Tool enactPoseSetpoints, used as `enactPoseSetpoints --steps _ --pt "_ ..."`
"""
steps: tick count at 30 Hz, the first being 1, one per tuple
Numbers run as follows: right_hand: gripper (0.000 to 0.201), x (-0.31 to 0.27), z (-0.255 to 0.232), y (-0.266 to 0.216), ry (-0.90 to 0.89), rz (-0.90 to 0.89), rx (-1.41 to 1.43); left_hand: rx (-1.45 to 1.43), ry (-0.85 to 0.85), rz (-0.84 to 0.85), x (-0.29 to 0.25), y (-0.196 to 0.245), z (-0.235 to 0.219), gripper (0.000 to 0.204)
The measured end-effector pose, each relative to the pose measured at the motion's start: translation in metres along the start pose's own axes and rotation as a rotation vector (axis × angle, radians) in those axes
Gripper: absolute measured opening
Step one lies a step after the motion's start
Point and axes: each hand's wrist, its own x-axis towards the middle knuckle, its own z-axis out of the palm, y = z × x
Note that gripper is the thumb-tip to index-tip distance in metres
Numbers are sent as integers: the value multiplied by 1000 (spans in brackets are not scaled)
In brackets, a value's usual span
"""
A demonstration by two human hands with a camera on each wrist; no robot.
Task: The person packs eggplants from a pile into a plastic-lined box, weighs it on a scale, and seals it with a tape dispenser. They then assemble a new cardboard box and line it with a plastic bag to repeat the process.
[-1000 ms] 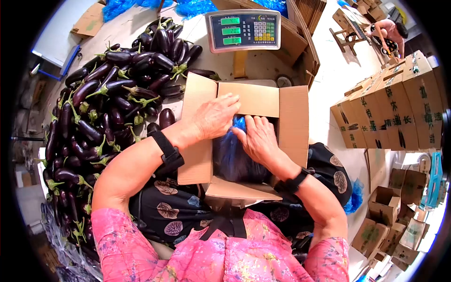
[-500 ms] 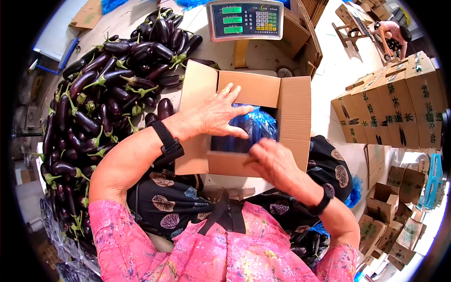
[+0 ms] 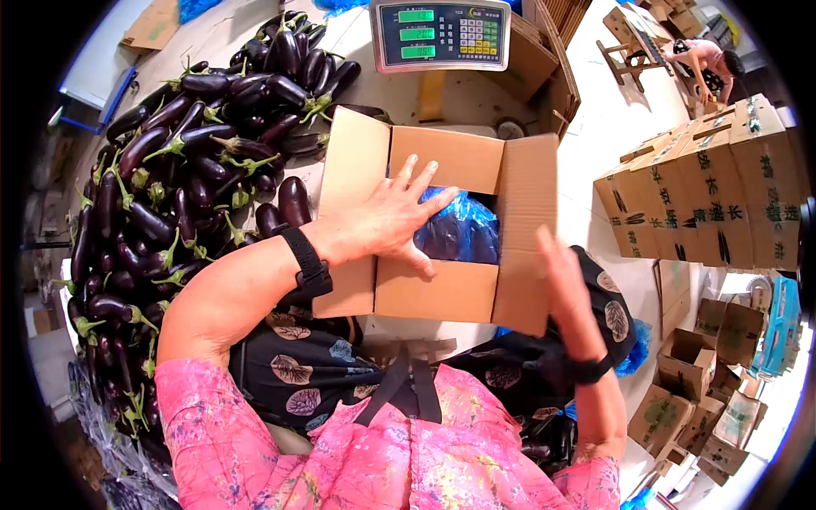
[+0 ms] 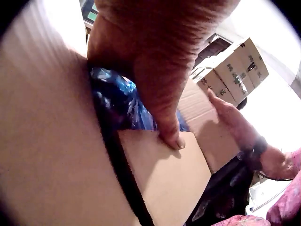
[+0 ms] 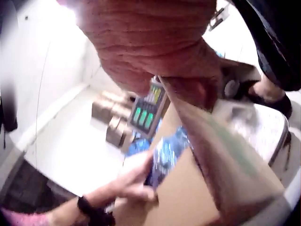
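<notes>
An open cardboard box stands before me, with a blue plastic bag of dark contents inside. Across its opening my left hand lies spread, fingers on the far flap and thumb resting on the near flap, which is folded inward. In the left wrist view the thumb presses that flap beside the bag. My right hand, blurred, is at the outer edge of the right flap, its fingers extended. The right wrist view shows this hand over the flap's top edge.
A large heap of eggplants lies to the left. Behind the box stands a scale display with lit digits. Closed printed cartons are stacked at the right, with loose open boxes nearer. Another person bends down at the far right.
The near flap has been folded in over the bag. My right hand has left the bag and moved right to the right flap. My left hand has spread across the opening.
</notes>
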Motion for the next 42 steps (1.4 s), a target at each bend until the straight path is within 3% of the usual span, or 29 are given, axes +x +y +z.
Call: enactPoseSetpoints --steps 1,3,4,6,8,11,12,14,15,16,18,20,22,24,27,30,37,40,42 --pt "79 -8 23 10 27 -376 -265 6 -10 -12 1 -1 -2 128" --pt "98 -14 56 40 7 -711 -530 -7 -34 -20 -5 0 3 127" --pt "106 -7 62 47 -26 -702 -535 -5 -24 -14 -5 -4 1 127" --pt "113 -2 71 58 88 -762 -788 2 -17 -6 -7 -6 1 124" --pt "110 5 78 68 139 -818 -1122 32 -16 19 -3 -7 0 119" --pt "92 27 80 75 185 -974 -1170 -109 -14 57 0 -26 -19 104" --pt "88 31 81 75 179 -998 -1171 -109 208 57 -6 -41 -22 89" --pt "71 32 81 70 247 -996 -1174 146 651 -87 -15 -66 -42 75" --pt "66 33 84 66 285 -977 -1163 89 784 -214 -17 -87 -40 69" --pt "61 32 88 64 319 -955 -1154 -160 791 -383 -24 -98 -41 61" --pt "56 30 87 64 349 -955 -1139 -522 698 -516 -27 -128 -13 59" --pt "53 32 86 62 375 -938 -1106 -1259 333 -452 -23 -92 -17 67" --pt "52 33 89 61 367 -904 -1056 -1155 346 -174 -4 -36 -30 89" --pt "57 38 88 62 368 -914 -1049 -966 461 -173 16 -44 -11 105" --pt "65 38 95 62 397 -889 -985 -731 540 -191 36 -50 -1 112" --pt "64 41 104 62 414 -870 -1024 -478 457 -216 48 -45 -1 112" --pt "61 44 105 62 401 -872 -1030 48 474 -106 64 -55 9 97" --pt "61 44 104 59 402 -874 -1023 96 272 -46 58 -61 -17 96" --pt "61 42 103 60 406 -855 -998 120 249 -19 57 -67 -24 96"
